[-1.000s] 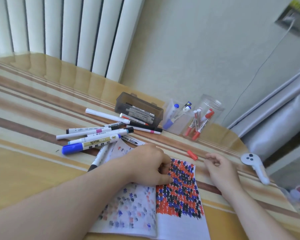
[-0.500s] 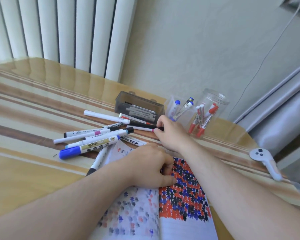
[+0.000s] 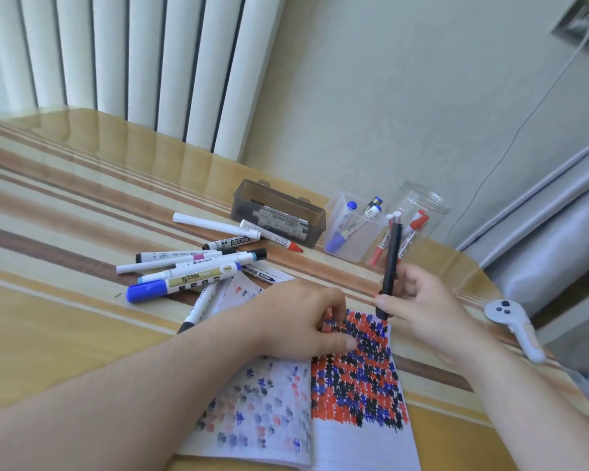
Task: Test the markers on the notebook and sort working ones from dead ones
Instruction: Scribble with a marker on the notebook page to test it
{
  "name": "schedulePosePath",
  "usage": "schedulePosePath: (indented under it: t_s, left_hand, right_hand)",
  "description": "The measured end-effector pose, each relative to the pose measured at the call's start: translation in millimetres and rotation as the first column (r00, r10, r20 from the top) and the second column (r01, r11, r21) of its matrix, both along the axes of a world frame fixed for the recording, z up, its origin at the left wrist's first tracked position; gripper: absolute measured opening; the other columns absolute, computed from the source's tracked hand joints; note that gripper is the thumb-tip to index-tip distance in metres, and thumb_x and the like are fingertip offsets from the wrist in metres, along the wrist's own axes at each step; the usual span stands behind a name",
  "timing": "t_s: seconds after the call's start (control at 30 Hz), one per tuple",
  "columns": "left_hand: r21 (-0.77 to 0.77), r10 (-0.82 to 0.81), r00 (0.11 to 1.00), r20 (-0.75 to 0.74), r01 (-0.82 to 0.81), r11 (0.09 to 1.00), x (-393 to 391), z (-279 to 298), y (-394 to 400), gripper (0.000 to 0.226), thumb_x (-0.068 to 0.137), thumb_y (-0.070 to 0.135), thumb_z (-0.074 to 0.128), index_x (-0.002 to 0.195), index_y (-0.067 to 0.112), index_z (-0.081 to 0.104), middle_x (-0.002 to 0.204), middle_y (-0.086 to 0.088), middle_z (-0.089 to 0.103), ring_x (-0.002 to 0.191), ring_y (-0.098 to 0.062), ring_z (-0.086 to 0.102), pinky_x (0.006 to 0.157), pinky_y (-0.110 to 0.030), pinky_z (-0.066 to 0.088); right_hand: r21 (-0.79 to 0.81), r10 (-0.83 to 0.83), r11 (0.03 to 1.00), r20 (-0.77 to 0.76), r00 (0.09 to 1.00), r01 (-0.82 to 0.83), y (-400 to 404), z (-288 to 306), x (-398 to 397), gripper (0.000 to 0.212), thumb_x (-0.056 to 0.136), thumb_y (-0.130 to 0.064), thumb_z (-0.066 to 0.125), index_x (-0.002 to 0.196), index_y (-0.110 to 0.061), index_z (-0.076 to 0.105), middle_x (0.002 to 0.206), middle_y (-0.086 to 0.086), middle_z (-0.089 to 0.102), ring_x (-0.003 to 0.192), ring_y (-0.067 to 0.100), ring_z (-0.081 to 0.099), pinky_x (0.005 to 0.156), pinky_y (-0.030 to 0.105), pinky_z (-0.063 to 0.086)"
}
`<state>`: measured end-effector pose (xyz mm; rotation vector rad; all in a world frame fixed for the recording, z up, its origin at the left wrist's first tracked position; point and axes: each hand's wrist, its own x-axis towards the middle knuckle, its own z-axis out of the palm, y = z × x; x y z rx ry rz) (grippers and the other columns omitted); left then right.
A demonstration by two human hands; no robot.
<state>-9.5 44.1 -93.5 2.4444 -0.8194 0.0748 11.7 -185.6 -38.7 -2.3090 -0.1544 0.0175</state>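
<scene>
R hand (image 3: 419, 307) grips a black marker (image 3: 390, 266), fingers curled round its lower part; marker stands near upright, low end just above top edge of the notebook (image 3: 361, 436), upper end in front of the jar (image 3: 419, 215). L hand (image 3: 300, 321) rests on the notebook near the spine, fingers curled under, thumb flat on the page; holds nothing that I can see.

Notebook lies open on the bench (image 3: 48, 334). R page is packed w/ red, blue & black scribbles (image 3: 357, 372); L page shows fainter marks.

Loose markers lie in a heap (image 3: 191, 270) on the bench, left of & beyond the notebook: a blue-capped one (image 3: 181, 285) at the near side, several white-bodied ones w/ black caps, one w/ a pink band, a plain white one (image 3: 215, 226) farther back, and a red-tipped one (image 3: 269, 234) by the grey box (image 3: 279, 212). One marker (image 3: 198, 309) lies partly under the notebook's left edge.

Grey box holds more markers. Right of it a clear square cup (image 3: 351, 229) w/ blue-capped markers, then the round clear jar w/ red-capped ones.

A white controller (image 3: 514, 324) lies on the bench, right of the R hand, apart from it.
</scene>
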Motion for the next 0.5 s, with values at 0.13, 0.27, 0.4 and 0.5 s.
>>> schedulePosePath:
  t_s: [0.13, 0.27, 0.4, 0.5]
  left_hand:
    - [-0.094, 0.021, 1.0, 0.022, -0.019, 0.995, -5, 0, -2, 0.06, 0.09, 0.076, 0.05, 0.135, 0.036, 0.043, 0.108, 0.011, 0.061, 0.095, -0.01, 0.057, 0.082, -0.033, 0.049]
    - [-0.133, -0.048, 0.985, 0.166, 0.071, 0.989, -12, -3, -9, 0.06, 0.093, 0.068, 0.056, 0.135, 0.027, 0.048, 0.123, 0.009, 0.06, 0.106, -0.008, 0.055, 0.086, -0.029, 0.046]
    - [-0.126, -0.05, 0.957, 0.287, 0.089, 0.988, -12, -4, -17, 0.047, 0.095, 0.062, 0.057, 0.107, 0.017, 0.05, 0.094, 0.005, 0.062, 0.079, -0.015, 0.054, 0.065, -0.036, 0.043]
    - [-0.095, -0.052, 0.932, 0.359, 0.092, 0.991, -13, -4, -19, 0.046, 0.096, 0.061, 0.055, 0.097, 0.016, 0.045, 0.084, 0.006, 0.055, 0.068, -0.015, 0.046, 0.056, -0.036, 0.037]
  right_hand:
    - [0.459, 0.106, 0.888, -0.15, 0.983, -0.026, -3, -13, -28, 0.014, 0.084, -0.019, 0.079, 0.079, -0.022, 0.065, 0.061, 0.008, 0.048, 0.056, 0.02, 0.044, 0.05, 0.026, 0.035]
    - [0.714, 0.187, 0.698, -0.113, 0.976, -0.051, 13, -39, -40, 0.045, 0.061, -0.048, 0.095, 0.08, -0.017, 0.068, 0.067, 0.009, 0.057, 0.056, 0.016, 0.052, 0.05, 0.023, 0.042]
    - [0.751, 0.169, 0.653, -0.018, 0.985, -0.098, 20, -44, -45, 0.032, 0.069, -0.036, 0.088, 0.071, -0.015, 0.064, 0.062, 0.012, 0.06, 0.051, 0.015, 0.057, 0.046, 0.02, 0.044]
    - [0.677, 0.197, 0.715, 0.045, 0.979, -0.174, 20, -48, -45, 0.024, 0.077, -0.022, 0.082, 0.073, -0.019, 0.058, 0.064, 0.01, 0.06, 0.053, 0.017, 0.057, 0.051, 0.023, 0.045]
